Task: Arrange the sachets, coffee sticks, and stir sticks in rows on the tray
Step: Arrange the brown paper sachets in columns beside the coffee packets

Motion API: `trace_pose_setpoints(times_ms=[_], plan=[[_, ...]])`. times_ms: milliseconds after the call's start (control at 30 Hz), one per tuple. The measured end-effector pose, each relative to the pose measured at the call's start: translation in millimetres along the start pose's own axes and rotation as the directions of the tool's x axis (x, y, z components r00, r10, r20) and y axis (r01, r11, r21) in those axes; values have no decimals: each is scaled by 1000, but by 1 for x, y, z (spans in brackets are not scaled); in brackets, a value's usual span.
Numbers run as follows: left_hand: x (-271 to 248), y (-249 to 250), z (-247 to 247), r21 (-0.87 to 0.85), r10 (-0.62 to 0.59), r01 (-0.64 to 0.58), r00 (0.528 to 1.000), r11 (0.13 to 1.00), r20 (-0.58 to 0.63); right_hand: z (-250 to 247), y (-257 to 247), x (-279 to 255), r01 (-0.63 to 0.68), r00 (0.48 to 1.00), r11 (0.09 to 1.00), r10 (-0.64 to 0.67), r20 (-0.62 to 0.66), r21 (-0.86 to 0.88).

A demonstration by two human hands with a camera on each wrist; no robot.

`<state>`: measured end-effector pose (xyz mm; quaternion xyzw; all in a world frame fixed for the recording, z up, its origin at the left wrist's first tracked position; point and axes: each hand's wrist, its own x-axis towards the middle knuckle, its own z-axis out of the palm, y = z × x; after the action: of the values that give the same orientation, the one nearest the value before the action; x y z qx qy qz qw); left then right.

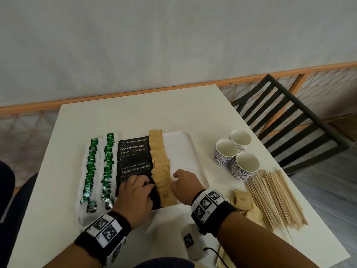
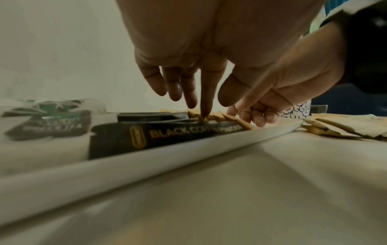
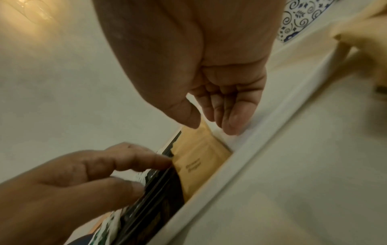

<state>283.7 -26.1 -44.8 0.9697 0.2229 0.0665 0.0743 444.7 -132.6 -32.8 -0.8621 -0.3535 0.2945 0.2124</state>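
Left hand (image 1: 136,192) fingers (image 2: 204,99) spread, index pressing brown sachets (image 1: 161,167).

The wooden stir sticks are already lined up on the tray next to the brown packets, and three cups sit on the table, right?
Not quite. The head view shows the wooden stir sticks piled on the table, right of the tray, not on it. The three cups do sit on the table.

both hands low, palms down: left hand (image 1: 136,192) fingers extended, right hand (image 1: 184,187) fingers loosely curled.
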Motion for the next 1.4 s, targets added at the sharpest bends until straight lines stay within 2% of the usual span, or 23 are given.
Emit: trace_pose_setpoints(times_ms=[100, 167, 300, 600, 733, 867, 1000, 1167, 1400], plan=[[8, -3, -3, -32, -112, 113, 993, 993, 19, -11, -2, 15, 4, 1000, 1000, -4, -21, 6], [14, -4, -5, -30, -145, 147, 988, 989, 59, -16, -5, 24, -1, 1000, 1000, 1, 4, 17], [23, 0, -7, 31, -136, 132, 980, 991, 143, -18, -13, 35, -7, 998, 1000, 6, 69, 21], [27, -1, -5, 11, -114, 114, 975, 993, 192, -8, -17, 46, 20, 995, 999, -24, 100, 42], [31, 2, -9, -39, -165, 176, 967, 984, 195, -10, -13, 52, -3, 996, 996, -5, 85, 87], [43, 1, -15, -5, -254, 264, 935, 965, 246, -16, -13, 62, -27, 998, 994, 20, 65, 110], [55, -2, -18, 4, -253, 262, 928, 965, 275, -12, -21, 69, 36, 997, 997, -40, 65, 63], [61, -1, -19, -9, -235, 253, 912, 968, 335, -5, -19, 78, 42, 997, 998, -46, 65, 51], [64, -4, -14, 3, -253, 269, 902, 963, 350, -26, -28, 100, -24, 998, 998, 21, 59, 54]])
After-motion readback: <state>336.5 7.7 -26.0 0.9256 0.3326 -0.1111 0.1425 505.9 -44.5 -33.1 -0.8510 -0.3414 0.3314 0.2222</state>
